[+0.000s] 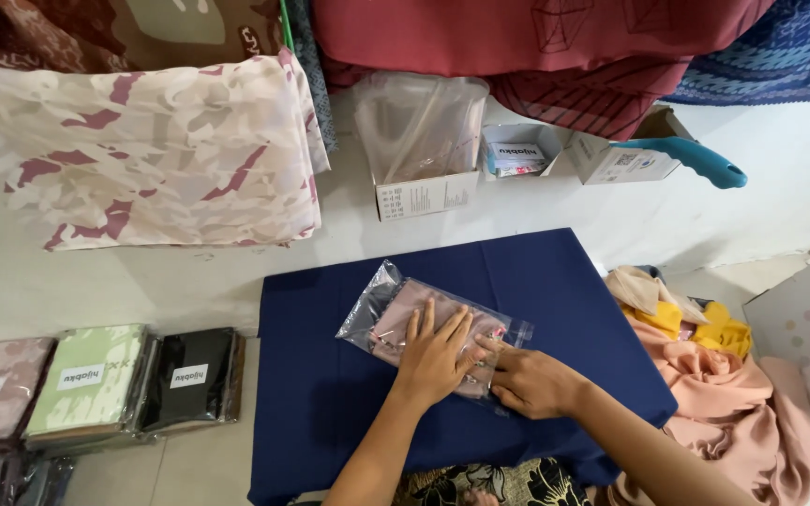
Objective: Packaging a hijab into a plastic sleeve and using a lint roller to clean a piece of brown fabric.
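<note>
Head view: a folded pink cloth (pixel 414 323) already sits inside a clear plastic bag (pixel 377 305) on the blue cloth (pixel 536 281). The left hand (pixel 435 354) presses flat, fingers spread; the right hand (pixel 529 379) pinches the bag's open near-right edge, apparently unsealed.

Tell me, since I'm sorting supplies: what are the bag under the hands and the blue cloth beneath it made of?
The bag looks like thin clear plastic film: glossy, crinkled, see-through to the pink fabric inside. The blue cloth appears to be matte woven textile, lying soft and flat; exact fibre cannot be told.
</note>
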